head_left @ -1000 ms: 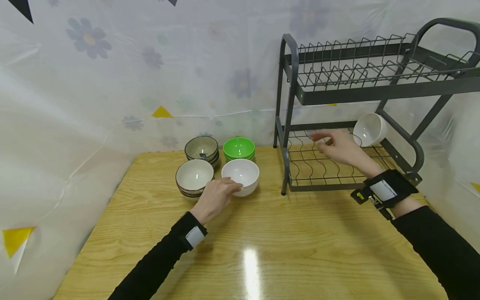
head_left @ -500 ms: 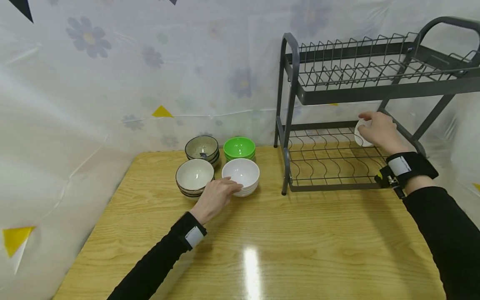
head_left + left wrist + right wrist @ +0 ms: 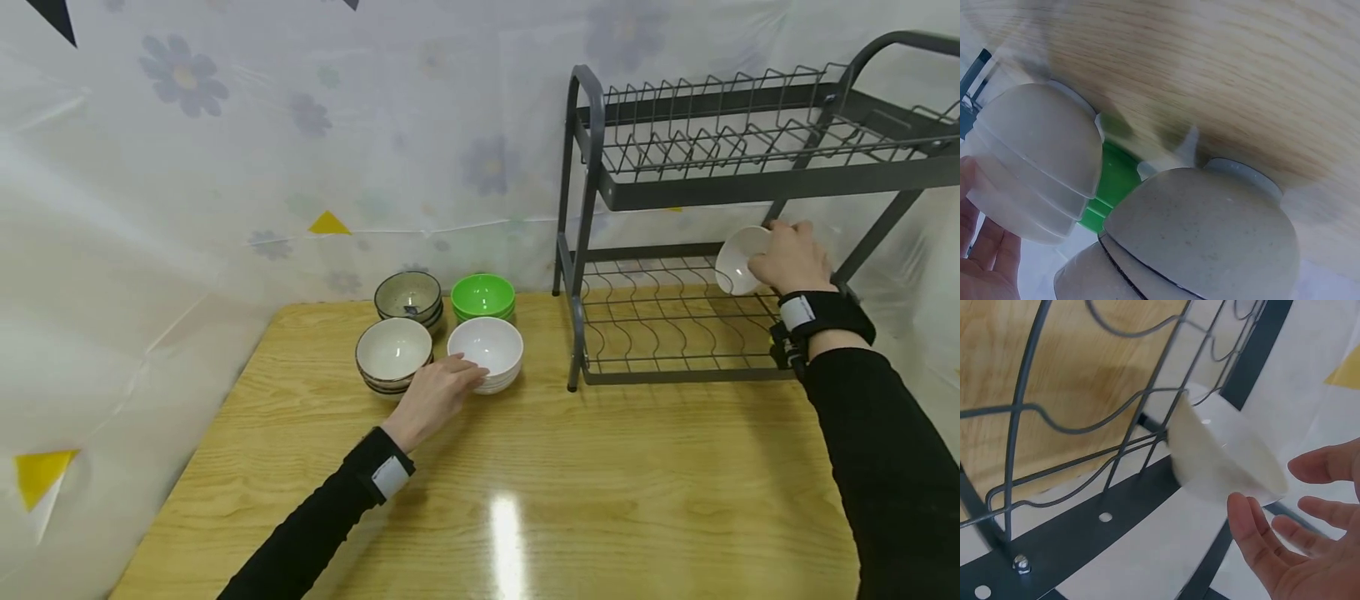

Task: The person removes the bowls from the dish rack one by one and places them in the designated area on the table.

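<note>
My left hand (image 3: 442, 390) reaches past the cream bowls and touches the near left rim of a stack of white bowls (image 3: 491, 343). In the left wrist view its relaxed fingers (image 3: 988, 250) lie beside that stack. On the rack's lower shelf, at the right end, a single white bowl (image 3: 738, 260) stands tilted on its side. My right hand (image 3: 793, 258) is at its right edge. In the right wrist view the fingers are spread around the bowl's rim, fingertips against the outer wall and the thumb apart from it.
Beside the white stack are dark-rimmed cream bowls (image 3: 392, 350). Behind stand grey-green bowls (image 3: 407, 293) and green bowls (image 3: 483, 293). The dark two-tier dish rack (image 3: 697, 377) occupies the right of the wooden table (image 3: 615, 483); its upper tier overhangs the right hand.
My right hand has moved right along the lower shelf to the single white bowl, whose tilt has shifted slightly. The left hand stays at the white stack.
</note>
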The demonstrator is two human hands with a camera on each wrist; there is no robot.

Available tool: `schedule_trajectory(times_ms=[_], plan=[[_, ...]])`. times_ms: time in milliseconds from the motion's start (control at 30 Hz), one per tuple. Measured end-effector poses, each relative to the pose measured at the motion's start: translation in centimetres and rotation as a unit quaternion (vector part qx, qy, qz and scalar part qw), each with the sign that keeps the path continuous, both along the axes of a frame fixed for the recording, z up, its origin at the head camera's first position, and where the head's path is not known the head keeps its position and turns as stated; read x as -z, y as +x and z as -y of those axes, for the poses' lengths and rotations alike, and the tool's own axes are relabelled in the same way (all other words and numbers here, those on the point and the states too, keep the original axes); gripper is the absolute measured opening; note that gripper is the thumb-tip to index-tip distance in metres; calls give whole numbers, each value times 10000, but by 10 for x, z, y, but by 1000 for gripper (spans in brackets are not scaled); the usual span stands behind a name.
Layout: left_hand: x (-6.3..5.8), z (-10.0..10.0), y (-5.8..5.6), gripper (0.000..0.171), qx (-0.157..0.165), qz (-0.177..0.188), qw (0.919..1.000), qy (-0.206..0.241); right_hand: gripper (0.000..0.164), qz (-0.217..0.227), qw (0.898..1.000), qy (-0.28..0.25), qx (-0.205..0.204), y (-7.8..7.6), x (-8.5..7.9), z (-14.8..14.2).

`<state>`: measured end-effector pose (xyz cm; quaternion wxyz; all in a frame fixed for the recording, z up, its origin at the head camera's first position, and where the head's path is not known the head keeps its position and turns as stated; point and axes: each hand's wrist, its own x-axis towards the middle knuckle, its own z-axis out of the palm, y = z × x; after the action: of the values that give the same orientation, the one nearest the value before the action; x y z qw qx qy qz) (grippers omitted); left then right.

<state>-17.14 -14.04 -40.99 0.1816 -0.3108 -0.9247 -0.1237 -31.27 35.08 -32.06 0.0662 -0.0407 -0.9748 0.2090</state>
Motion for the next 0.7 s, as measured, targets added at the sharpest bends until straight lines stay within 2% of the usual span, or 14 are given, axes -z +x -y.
schedule_trajectory(times_ms=[100,333,533,700], plan=[[1,0,0,21,-20,16,10000,-55,68,124,9999,41,53,-4,2,-5],[1,-1,0,25,13,-82,9998,-186,51,114,9993,288,204,-13,10,-11],[1,1,-1,23,-26,-76,9996,-266,53,325,9979,337,444,-19,17,-9],[3,1,-1,22,-43,-77,9996,-286,51,61,9980,459,435,-24,23,-6]])
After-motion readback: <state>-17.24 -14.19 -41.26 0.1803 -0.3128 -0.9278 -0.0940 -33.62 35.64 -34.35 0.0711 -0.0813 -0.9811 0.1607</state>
